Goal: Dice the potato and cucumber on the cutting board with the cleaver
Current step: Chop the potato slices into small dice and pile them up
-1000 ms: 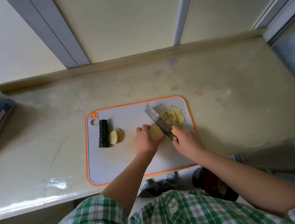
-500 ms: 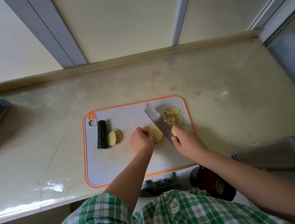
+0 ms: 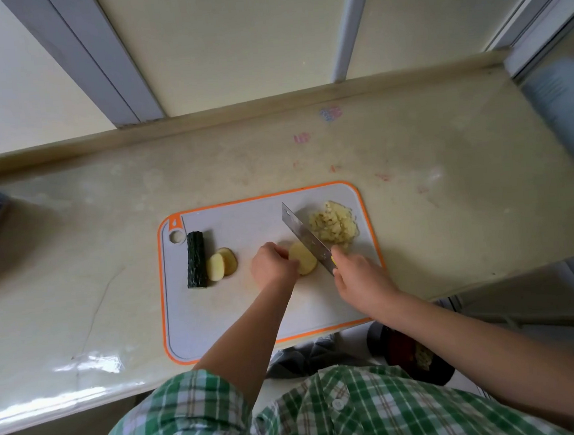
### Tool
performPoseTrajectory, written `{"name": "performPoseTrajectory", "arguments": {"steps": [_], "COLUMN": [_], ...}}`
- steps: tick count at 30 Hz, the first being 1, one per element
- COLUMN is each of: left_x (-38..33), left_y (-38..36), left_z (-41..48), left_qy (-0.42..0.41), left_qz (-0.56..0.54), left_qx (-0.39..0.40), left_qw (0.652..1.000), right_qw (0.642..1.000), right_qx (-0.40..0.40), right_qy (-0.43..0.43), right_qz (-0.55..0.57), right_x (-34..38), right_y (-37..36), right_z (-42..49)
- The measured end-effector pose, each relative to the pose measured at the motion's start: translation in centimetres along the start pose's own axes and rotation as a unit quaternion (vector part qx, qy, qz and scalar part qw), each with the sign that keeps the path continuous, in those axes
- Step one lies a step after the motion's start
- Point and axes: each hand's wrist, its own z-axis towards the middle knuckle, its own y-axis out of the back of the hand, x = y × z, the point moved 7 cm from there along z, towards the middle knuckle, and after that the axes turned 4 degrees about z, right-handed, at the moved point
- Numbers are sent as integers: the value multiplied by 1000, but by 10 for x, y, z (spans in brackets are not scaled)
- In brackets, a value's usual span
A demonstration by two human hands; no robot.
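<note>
Two hands are engaged on the board (image 3: 238, 317). The right hand (image 3: 360, 275) is closed round the handle of the cleaver (image 3: 306, 241). Its blade runs diagonally, just beside the right flank of the potato piece (image 3: 305, 259). Whether the edge is touching the board cannot be told. The left hand (image 3: 273, 265) has its fingers curled onto the left side of that piece, holding it down flat.

Stock on the board: a pile (image 3: 335, 229) of diced potato sits in the far right corner, right of the blade. Two overlapping slices (image 3: 221, 264) lie at the left, just beside the cucumber (image 3: 195, 260), an uncut length near the hanging hole. Judgement: potato partly diced, cucumber not begun.

Hazards noted:
1. Only the piece separates the left fingertips from the blade. As it is cut down the margin shrinks, and a wet slab sliding under pressure could bring a finger to the edge.
2. The board's near edge lies at or over the front of the counter (image 3: 79, 302); which, I cannot tell. A hard chop could shift or rock it.
3. The pile is close to the rim, so a careless sweep of the blade could push dice onto the counter.
4. The cucumber is round and may roll when first cut.
</note>
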Motion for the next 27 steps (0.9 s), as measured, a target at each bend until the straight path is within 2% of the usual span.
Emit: {"name": "performPoseTrajectory", "arguments": {"steps": [11,20,27], "left_x": [-2,-3,-2], "left_y": [1,1,1], "left_z": [1,0,-2], "left_qy": [3,-4,-3], "left_qz": [-8,5,-14], "left_qx": [11,15,13], "left_qw": [1000,1000,1000], "right_qw": [999,996,999], "right_qx": [6,-60,-30], "right_qy": [-35,-18,21], "right_qz": [38,67,35], "right_x": [0,-12,-4], "right_y": [-19,1,3], "right_z": [13,15,10]}}
